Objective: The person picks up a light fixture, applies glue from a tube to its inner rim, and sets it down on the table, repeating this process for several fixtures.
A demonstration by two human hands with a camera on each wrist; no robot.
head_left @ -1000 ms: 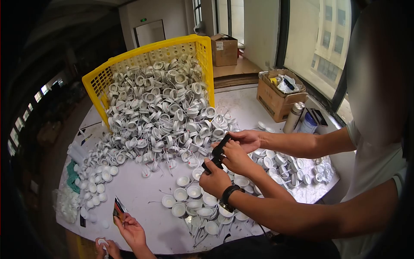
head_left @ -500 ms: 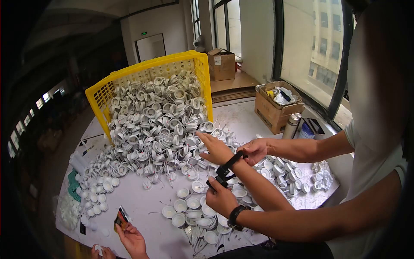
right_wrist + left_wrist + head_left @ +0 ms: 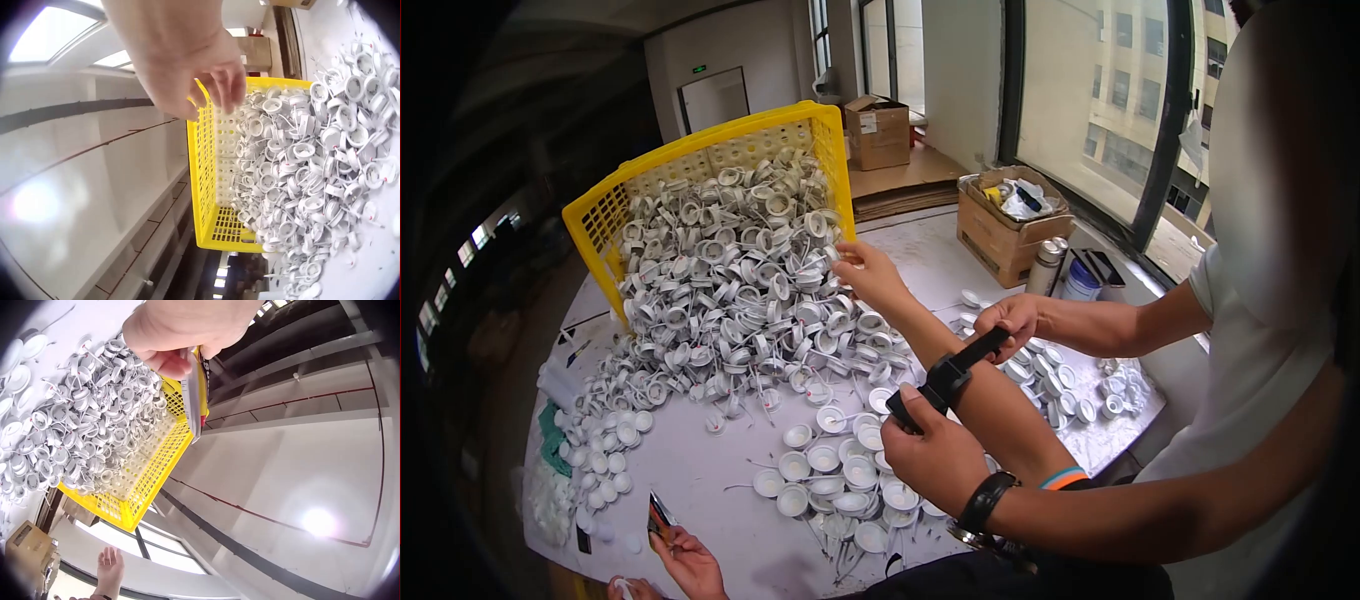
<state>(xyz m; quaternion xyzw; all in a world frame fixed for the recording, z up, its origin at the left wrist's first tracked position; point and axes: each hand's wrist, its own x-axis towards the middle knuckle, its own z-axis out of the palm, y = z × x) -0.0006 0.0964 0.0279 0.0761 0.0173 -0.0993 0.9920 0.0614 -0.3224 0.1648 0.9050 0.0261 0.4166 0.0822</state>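
Note:
At the lower left of the head view, my left hand (image 3: 692, 562) pinches a flat black-and-orange packet (image 3: 660, 518). Its pale side (image 3: 191, 400) faces the left wrist view. My right hand (image 3: 872, 274) is raised in front of the heap of white round lamp housings (image 3: 720, 320), fingers loosely bent and holding nothing. Another person's two hands (image 3: 940, 462) hold a black strap with a dark block (image 3: 945, 380) against my right forearm. In the right wrist view my right hand (image 3: 200, 81) overlaps the crate's edge.
A tipped yellow crate (image 3: 700, 145) spills housings over the table (image 3: 690, 470). White cups (image 3: 825, 458) with wires lie near the front. A cardboard box (image 3: 1010, 225), a steel flask (image 3: 1048, 265) and a blue-labelled tub (image 3: 1082, 280) stand at right. Someone's fingers (image 3: 618, 590) show at bottom left.
My right hand has reached forward and left through the strap, which now lies along my forearm rather than at my hand. The other person's hands follow the strap. My left hand keeps the packet.

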